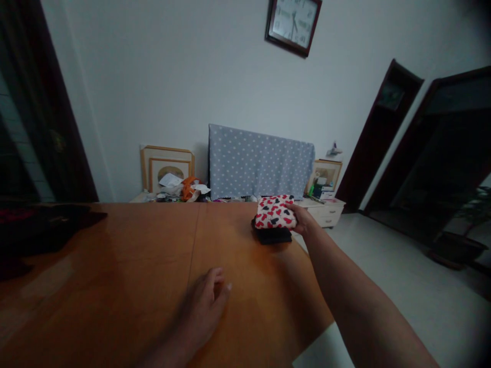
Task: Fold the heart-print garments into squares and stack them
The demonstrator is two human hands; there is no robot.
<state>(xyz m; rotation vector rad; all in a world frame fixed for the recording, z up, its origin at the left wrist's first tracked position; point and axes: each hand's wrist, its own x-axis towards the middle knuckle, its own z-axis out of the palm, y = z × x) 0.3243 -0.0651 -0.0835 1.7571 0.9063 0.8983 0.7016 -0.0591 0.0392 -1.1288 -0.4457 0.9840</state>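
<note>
My right hand [301,219] reaches to the far right part of the wooden table and grips the right edge of a folded white cloth [275,212] printed with red and dark hearts. Beneath that cloth lies a folded black cloth [274,235], close to the table's edge; whether the two touch I cannot tell. My left hand [209,301] is over the near middle of the table [238,255], holding nothing, its fingers loosely curled and the thumb apart from them.
Dark clothing [49,230] lies on the table's left side. A white sheet [326,350] is at the near right edge. Behind the table stand a grey dotted cover [261,163], framed pictures [169,153] and a white drawer cabinet [326,213]. A potted plant [458,248] stands at right.
</note>
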